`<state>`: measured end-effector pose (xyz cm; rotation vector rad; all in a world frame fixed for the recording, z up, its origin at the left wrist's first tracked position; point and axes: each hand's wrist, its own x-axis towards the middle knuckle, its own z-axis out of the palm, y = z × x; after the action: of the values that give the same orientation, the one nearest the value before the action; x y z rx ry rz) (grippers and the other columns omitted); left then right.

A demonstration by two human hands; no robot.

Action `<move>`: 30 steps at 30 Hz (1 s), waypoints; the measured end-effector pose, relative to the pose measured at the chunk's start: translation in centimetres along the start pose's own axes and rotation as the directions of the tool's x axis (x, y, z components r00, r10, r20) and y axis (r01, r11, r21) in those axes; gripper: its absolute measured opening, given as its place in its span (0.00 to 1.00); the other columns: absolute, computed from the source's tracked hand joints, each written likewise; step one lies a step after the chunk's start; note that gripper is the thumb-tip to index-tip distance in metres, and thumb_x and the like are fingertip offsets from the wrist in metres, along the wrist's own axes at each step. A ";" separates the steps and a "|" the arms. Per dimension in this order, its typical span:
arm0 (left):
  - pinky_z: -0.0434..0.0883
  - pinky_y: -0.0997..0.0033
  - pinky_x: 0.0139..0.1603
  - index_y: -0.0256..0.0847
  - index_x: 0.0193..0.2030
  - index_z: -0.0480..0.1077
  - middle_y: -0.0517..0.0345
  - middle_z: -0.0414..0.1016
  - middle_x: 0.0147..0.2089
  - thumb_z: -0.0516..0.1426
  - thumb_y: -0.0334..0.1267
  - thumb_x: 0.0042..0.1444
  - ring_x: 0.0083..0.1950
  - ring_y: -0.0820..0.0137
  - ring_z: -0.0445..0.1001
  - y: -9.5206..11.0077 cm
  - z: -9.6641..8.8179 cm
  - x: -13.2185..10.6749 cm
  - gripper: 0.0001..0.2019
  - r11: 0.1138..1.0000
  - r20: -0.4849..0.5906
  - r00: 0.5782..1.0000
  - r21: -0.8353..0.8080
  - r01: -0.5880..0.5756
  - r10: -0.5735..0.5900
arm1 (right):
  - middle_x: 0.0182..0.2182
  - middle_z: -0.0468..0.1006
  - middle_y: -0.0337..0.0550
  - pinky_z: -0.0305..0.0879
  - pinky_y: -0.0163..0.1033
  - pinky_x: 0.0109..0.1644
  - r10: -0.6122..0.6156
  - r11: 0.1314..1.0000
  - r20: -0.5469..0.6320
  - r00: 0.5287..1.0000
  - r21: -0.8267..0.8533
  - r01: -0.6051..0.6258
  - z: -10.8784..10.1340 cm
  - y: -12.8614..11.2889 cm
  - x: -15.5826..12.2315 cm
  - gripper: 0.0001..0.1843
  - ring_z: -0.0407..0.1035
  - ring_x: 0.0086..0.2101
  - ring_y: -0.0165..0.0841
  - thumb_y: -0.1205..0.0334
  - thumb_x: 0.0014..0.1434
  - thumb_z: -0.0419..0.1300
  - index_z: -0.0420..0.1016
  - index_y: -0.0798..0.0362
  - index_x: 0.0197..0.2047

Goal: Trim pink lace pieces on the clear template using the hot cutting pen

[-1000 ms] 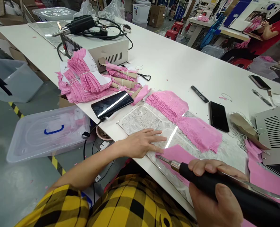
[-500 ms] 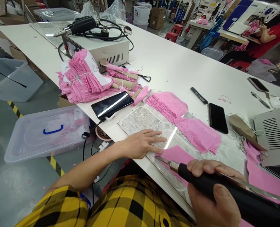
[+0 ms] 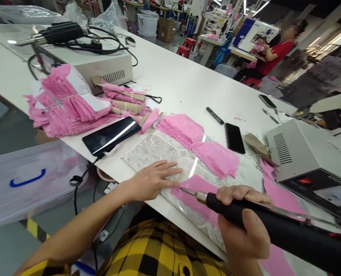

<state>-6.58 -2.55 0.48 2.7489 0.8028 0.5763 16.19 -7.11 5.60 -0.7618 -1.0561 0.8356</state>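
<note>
My left hand (image 3: pixel 150 180) lies flat with its fingers spread. Its index fingertip presses the left corner of a pink fabric piece (image 3: pixel 200 184), and the other fingers rest on a clear patterned sheet (image 3: pixel 151 149). My right hand (image 3: pixel 242 218) is wrapped round a thick black hand tool with a pointed metal tip (image 3: pixel 262 220). That tip meets the pink fabric just right of my left index finger, touching it or very close. Beyond the hands lie two layered stacks of pink fabric pieces, a left stack (image 3: pixel 184 128) and a right stack (image 3: pixel 216 157).
Tied pink bundles (image 3: pixel 69 101) and a phone (image 3: pixel 111 134) sit at the left. Behind them, a similar black tool (image 3: pixel 62 33) rests on a grey control box (image 3: pixel 109 73). Another phone (image 3: pixel 235 138), a marker (image 3: pixel 214 115) and a second control box (image 3: pixel 308 153) are rightward. A co-worker (image 3: pixel 279 53) sits far off.
My view has turned right, so the table's things sit further left. The tool's tip has shifted slightly inward from the fabric's left corner. My left hand stays on the fabric.
</note>
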 end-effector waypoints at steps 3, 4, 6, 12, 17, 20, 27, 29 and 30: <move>0.60 0.49 0.67 0.43 0.57 0.71 0.54 0.66 0.65 0.47 0.21 0.57 0.70 0.60 0.58 0.5 -0.2 0.0 0.25 1.000 -0.090 0.996 0.017 -0.022 0.023 | 0.28 0.68 0.35 0.67 0.41 0.31 -0.098 0.993 -0.126 0.987 -0.072 0.089 -1.9 -0.1 1.4 0.06 0.66 0.25 0.28 0.66 0.49 0.58 0.69 0.52 0.33; 0.61 0.49 0.67 0.41 0.57 0.70 0.53 0.67 0.64 0.47 0.22 0.59 0.69 0.60 0.60 0.8 -0.2 0.2 0.23 0.999 -0.121 0.992 0.023 -0.031 0.034 | 0.27 0.69 0.35 0.67 0.41 0.31 -0.129 0.989 -0.164 0.978 -0.096 0.114 -2.6 -0.2 1.9 0.06 0.66 0.24 0.28 0.67 0.47 0.58 0.69 0.52 0.32; 0.63 0.50 0.66 0.39 0.56 0.70 0.51 0.70 0.62 0.48 0.23 0.60 0.67 0.60 0.63 1.7 0.0 0.7 0.21 0.998 -0.168 0.984 0.036 -0.051 0.057 | 0.26 0.68 0.35 0.66 0.40 0.30 -0.163 0.982 -0.236 0.958 -0.129 0.135 -4.1 -0.4 2.6 0.06 0.66 0.24 0.28 0.67 0.45 0.58 0.69 0.52 0.30; 0.69 0.55 0.63 0.34 0.54 0.71 0.47 0.73 0.58 0.47 0.22 0.58 0.61 0.60 0.70 5.0 3.0 4.4 0.21 0.990 -0.210 0.969 0.077 -0.116 0.130 | 0.24 0.66 0.34 0.62 0.38 0.26 -0.206 0.974 -0.418 0.884 -0.170 0.147 -7.6 -1.6 3.2 0.06 0.63 0.21 0.27 0.64 0.41 0.56 0.66 0.52 0.27; 0.68 0.54 0.63 0.32 0.56 0.69 0.44 0.71 0.60 0.50 0.25 0.58 0.62 0.55 0.69 6.7 6.1 6.9 0.19 0.984 -0.150 0.976 0.101 -0.144 0.158 | 0.24 0.67 0.35 0.62 0.38 0.25 -0.238 0.967 -0.457 0.857 -0.199 0.162 -8.8 -1.9 3.0 0.07 0.63 0.21 0.28 0.64 0.40 0.56 0.67 0.52 0.27; 0.63 0.53 0.66 0.32 0.59 0.66 0.43 0.67 0.63 0.51 0.28 0.61 0.66 0.55 0.64 6.7 6.9 7.4 0.20 0.985 -0.054 0.987 0.089 -0.149 0.154 | 0.25 0.68 0.35 0.62 0.39 0.26 -0.214 0.972 -0.444 0.870 -0.190 0.142 -9.0 -1.8 2.9 0.07 0.63 0.21 0.28 0.64 0.41 0.56 0.68 0.52 0.28; 0.59 0.52 0.68 0.33 0.64 0.61 0.45 0.64 0.66 0.48 0.27 0.64 0.68 0.57 0.61 6.6 6.1 7.7 0.21 0.977 0.059 0.982 0.105 -0.185 0.180 | 0.25 0.70 0.36 0.65 0.41 0.27 -0.217 0.974 -0.440 0.872 -0.158 0.163 -9.5 -1.4 2.8 0.07 0.65 0.21 0.29 0.65 0.43 0.58 0.71 0.52 0.30; 0.58 0.51 0.68 0.34 0.64 0.60 0.46 0.63 0.66 0.48 0.27 0.64 0.68 0.57 0.60 6.7 5.8 7.8 0.21 0.978 0.069 0.981 0.092 -0.186 0.180 | 0.25 0.70 0.36 0.65 0.41 0.27 -0.206 0.977 -0.442 0.873 -0.148 0.155 -9.5 -1.4 2.7 0.07 0.66 0.22 0.29 0.65 0.43 0.58 0.72 0.52 0.30; 0.58 0.51 0.68 0.35 0.64 0.60 0.47 0.63 0.67 0.48 0.28 0.64 0.69 0.57 0.60 6.7 5.8 7.8 0.21 0.979 0.075 0.981 0.081 -0.185 0.180 | 0.25 0.70 0.36 0.65 0.41 0.28 -0.205 0.977 -0.443 0.873 -0.145 0.155 -9.5 -1.4 2.7 0.07 0.66 0.22 0.29 0.65 0.43 0.58 0.72 0.52 0.30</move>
<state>5.04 -4.28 -0.21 2.9262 0.5772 0.4894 26.17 -6.70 5.02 -0.8816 -0.7345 0.4095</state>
